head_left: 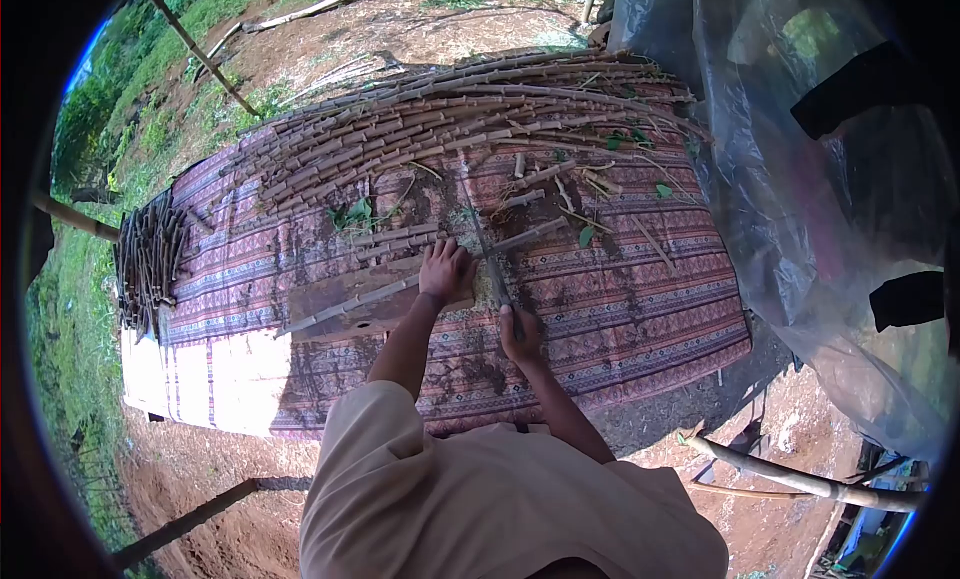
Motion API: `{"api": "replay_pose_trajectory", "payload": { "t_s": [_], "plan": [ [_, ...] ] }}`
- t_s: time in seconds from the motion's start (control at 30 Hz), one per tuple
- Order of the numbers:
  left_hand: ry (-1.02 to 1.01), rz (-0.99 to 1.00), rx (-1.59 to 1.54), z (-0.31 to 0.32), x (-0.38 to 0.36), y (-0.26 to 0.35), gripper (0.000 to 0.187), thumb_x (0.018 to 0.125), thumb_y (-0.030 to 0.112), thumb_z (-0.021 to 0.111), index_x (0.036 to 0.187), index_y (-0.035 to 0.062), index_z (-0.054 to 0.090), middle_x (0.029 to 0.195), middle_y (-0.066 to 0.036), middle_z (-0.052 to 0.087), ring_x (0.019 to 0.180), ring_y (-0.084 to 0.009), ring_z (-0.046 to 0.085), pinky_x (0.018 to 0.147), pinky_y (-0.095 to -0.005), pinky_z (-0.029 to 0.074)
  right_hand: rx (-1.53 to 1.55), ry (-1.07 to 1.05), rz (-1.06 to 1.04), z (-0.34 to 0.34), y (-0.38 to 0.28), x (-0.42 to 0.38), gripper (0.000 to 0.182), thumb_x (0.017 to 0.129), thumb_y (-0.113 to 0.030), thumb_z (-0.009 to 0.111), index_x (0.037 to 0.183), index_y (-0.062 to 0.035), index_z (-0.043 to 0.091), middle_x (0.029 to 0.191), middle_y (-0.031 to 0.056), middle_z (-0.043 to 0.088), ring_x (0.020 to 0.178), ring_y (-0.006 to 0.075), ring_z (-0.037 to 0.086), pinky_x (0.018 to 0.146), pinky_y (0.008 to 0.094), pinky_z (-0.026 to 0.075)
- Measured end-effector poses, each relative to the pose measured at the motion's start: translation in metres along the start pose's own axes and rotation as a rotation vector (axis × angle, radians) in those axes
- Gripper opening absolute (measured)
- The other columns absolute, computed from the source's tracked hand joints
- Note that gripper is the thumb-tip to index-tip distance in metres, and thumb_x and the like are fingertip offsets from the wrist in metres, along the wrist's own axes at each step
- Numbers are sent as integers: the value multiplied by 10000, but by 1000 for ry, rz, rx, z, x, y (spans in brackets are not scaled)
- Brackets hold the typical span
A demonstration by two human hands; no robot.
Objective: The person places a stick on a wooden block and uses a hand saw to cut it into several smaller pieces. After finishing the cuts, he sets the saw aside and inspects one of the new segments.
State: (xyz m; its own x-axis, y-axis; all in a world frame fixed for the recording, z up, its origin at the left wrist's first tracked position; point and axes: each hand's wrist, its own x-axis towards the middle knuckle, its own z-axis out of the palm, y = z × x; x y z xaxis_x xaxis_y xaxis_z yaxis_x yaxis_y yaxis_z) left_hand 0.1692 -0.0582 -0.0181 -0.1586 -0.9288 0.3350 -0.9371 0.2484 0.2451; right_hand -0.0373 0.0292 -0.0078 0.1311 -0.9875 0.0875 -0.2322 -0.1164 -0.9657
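Observation:
My left hand (447, 272) is closed around a long woody stem (365, 301), pressing it down over a brown wooden board (330, 324). The stem slants from the lower left to the upper right. In my right hand (521, 334) is the handle of a hand saw (490, 254). Its long narrow blade points away from me and crosses the stem just right of my left hand. Pale sawdust-like bits lie around the blade. Short cut stem pieces (395, 241) rest just beyond my left hand. My fingers partly hide the stem.
A large pile of long stems (420, 124) lies along the table's far side. Cut stems (150, 264) are stacked at the left end. Patterned cloth (620, 324) covers the table. Clear plastic sheeting (760, 179) hangs at right, and poles (800, 467) stand around.

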Motion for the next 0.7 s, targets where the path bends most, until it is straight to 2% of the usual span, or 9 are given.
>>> {"api": "replay_pose_trajectory", "payload": {
  "t_s": [0.07,0.17,0.27,0.47,0.5,0.57,0.7],
  "plan": [
    [-46,-17,-10,-2,1,-1,305,868,409,632,924,110,600,1047,-105,545,1034,-299,516,874,-443,402,46,-8,-12,3,-4,4,384,1013,-328,482,753,-46,500,581,-16,451,547,87,445,509,299,346],
    [65,4,8,4,-1,-3,310,863,412,637,921,109,601,1030,-99,545,1032,-292,516,878,-438,401,54,-47,4,-16,-11,-29,379,1015,-315,477,749,-46,494,576,-13,454,537,89,442,501,308,344],
    [11,-13,8,3,0,-1,320,856,417,645,928,109,605,1029,-95,547,1033,-290,517,881,-439,406,45,-48,-11,-21,10,-55,376,1016,-306,472,744,-46,488,569,-12,453,531,92,444,498,317,346],
    [1,-79,-45,1,3,-3,365,871,437,622,958,83,607,1070,-132,543,1100,-333,496,957,-457,398,-48,-37,-3,10,5,9,383,1019,-316,472,739,-54,483,582,-12,457,535,93,447,498,312,340],
    [9,-73,-30,2,4,-6,372,871,442,620,959,80,605,1078,-133,543,1106,-333,495,959,-457,398,10,-32,0,10,5,8,381,1020,-313,471,740,-56,484,583,-15,453,534,93,442,498,310,339],
    [21,-63,-9,5,3,-7,387,872,451,615,963,75,600,1092,-135,544,1117,-332,494,961,-459,396,118,-24,12,2,4,1,376,1023,-308,470,741,-60,485,585,-21,446,531,93,433,497,307,338],
    [9,-63,-4,-4,7,-1,341,879,417,616,954,85,590,1047,-117,537,1076,-312,500,949,-446,391,85,-58,56,-20,11,-49,369,1023,-307,469,746,-65,489,588,-30,431,527,91,420,497,310,340]
  ]
}}
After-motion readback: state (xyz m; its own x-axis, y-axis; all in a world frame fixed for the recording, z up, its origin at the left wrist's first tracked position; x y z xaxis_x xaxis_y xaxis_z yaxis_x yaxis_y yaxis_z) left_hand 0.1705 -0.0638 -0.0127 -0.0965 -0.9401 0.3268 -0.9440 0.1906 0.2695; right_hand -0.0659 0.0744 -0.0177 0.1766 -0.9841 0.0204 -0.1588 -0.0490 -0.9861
